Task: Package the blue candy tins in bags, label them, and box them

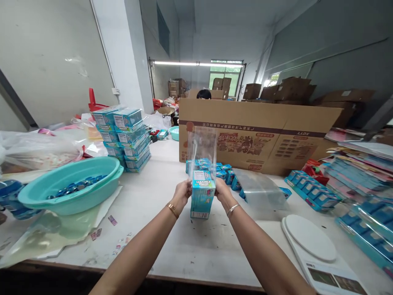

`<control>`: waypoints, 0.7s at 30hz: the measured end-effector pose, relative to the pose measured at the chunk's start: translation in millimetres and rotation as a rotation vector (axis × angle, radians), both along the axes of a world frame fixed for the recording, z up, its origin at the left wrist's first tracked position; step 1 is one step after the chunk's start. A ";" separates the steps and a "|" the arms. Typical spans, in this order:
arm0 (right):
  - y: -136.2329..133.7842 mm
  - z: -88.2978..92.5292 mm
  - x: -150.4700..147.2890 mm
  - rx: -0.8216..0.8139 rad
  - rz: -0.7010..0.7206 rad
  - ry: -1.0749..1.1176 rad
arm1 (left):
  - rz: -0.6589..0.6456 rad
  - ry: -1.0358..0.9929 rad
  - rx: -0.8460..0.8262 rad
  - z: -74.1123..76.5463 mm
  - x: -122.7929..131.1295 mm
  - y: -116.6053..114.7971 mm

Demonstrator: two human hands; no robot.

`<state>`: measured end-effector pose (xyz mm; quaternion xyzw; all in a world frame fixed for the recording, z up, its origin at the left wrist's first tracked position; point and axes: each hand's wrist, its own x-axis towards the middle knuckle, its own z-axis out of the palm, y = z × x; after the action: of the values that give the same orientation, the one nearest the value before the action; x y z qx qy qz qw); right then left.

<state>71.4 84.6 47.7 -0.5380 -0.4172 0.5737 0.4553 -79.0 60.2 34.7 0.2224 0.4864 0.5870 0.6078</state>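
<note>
Upright on the white table stands a blue candy box point(202, 198) printed "Caramelo Macizo". A clear plastic bag point(202, 143) rises above its top, its upper part standing up and see-through. My left hand point(182, 192) presses on the box's left side with closed fingers. On the opposite side my right hand point(221, 190) grips it too, its fingertips partly hidden behind the box. Whether the fingers also pinch the plastic cannot be made out. Behind the box lie several small blue boxes point(225, 174), partly covered by a sheet of clear plastic point(260, 190).
A turquoise basin point(70, 205) holding blue wrapped pieces stands left, before stacked wrapped boxes point(123, 137). A large carton point(254, 143) blocks the back, with a person's head point(204, 94) behind it. A white scale point(310, 237) and blue display boxes point(313, 190) are right.
</note>
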 end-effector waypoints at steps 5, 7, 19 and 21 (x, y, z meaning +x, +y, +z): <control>-9.6 -19.2 -0.9 -0.004 -0.003 -0.146 | -0.093 0.165 -0.036 -18.9 -7.6 -8.0; -15.5 -30.5 0.2 0.004 0.007 -0.223 | -0.137 0.253 -0.060 -29.5 -10.6 -14.6; -13.2 -71.5 12.7 -0.010 0.063 -0.756 | -0.287 0.979 -0.119 -62.6 -22.5 -16.2; -12.1 -66.6 14.2 -0.021 0.059 -0.748 | -0.283 1.018 -0.113 -61.0 -20.1 -15.9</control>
<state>85.5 72.5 -18.9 -0.7028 -0.5641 0.3546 0.2493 -99.1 44.3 -26.3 0.5096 0.7158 0.2900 0.3793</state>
